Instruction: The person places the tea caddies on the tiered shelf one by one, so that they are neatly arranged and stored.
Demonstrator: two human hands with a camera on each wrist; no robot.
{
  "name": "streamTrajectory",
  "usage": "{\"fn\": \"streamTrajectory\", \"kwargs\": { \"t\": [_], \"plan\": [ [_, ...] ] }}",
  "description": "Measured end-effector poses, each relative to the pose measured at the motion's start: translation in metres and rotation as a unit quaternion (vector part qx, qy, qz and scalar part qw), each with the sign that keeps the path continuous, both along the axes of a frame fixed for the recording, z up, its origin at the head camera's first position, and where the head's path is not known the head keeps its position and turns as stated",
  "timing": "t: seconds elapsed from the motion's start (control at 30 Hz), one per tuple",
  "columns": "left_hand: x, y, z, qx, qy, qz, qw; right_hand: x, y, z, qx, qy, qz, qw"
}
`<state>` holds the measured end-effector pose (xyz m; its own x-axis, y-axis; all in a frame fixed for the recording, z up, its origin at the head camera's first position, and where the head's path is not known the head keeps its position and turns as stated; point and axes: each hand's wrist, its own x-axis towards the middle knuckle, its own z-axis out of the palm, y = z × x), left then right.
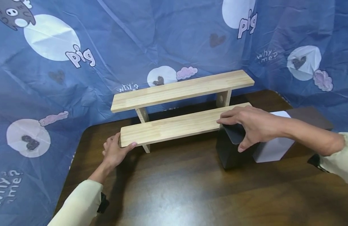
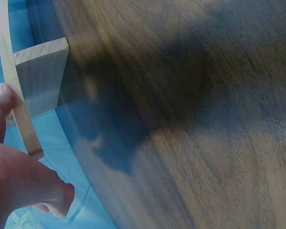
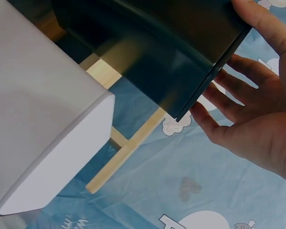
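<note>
A two-tier wooden shelf (image 1: 171,126) of pale boards on short legs stands at the back of the table. My left hand (image 1: 114,151) grips the left end of its lower board, thumb along the front edge and fingers round the end. In the left wrist view the thumb lies against the board (image 2: 15,81), near a leg (image 2: 43,71). My right hand (image 1: 257,123) spans the top of an upright black box (image 1: 229,150), holding it between thumb and fingers. The right wrist view shows fingers at the black box's (image 3: 143,52) rim; its far side is hidden.
Right of the black box stands a white box (image 1: 275,149), and past it a dark brown box (image 1: 312,117), partly behind my right forearm. A blue patterned cloth (image 1: 162,37) hangs behind the dark wooden table (image 1: 174,188).
</note>
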<state>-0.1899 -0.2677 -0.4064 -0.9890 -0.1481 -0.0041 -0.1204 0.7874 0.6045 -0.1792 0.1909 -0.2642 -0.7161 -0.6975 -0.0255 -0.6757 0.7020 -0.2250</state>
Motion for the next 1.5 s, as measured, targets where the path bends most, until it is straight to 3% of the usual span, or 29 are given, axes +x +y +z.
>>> {"fn": "streamTrajectory", "kwargs": {
  "t": [0.63, 1.5],
  "plan": [
    [0.001, 0.0, -0.003, -0.006, -0.008, -0.002, 1.0, 0.001, -0.01, 0.012, -0.012, -0.007, 0.018, 1.0],
    [0.0, 0.0, 0.001, -0.014, -0.002, -0.008, 0.9999, -0.02, -0.057, 0.064, -0.025, -0.027, 0.061, 0.997]
  ]
}}
